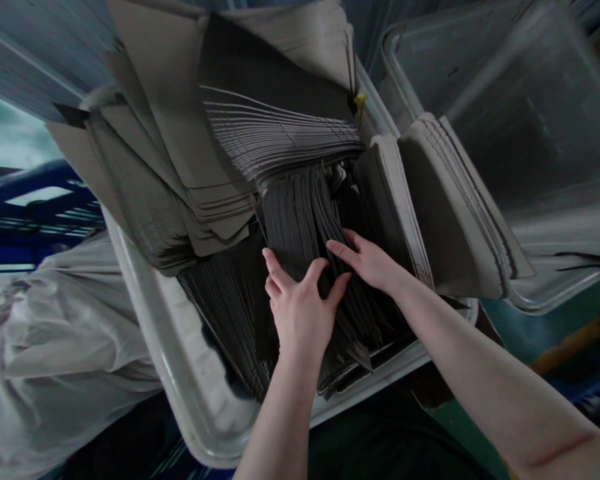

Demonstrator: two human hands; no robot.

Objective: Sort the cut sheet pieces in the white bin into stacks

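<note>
A row of thin dark sheets (290, 213) stands on edge, packed close together, in the middle of a white plastic bin. Over the near part of this row lies my left hand (303, 303), its fingers spread and bent, the thumb reaching to the right. Just right of it, my right hand (375, 263) is at a few leaning sheets, with the thumb on their near side and some fingers hidden among them. Both hands touch the sheets. Their exact material is hard to make out in the dim light.
The white bin (155, 320) also holds fanned dark sheets (230, 307), a large curved stack (285, 133) and pale grey panels (175, 133). More panels (455, 207) lean at the right, beside a translucent bin (545, 133). Pale cloth (65, 353) and a blue crate (35, 207) are left.
</note>
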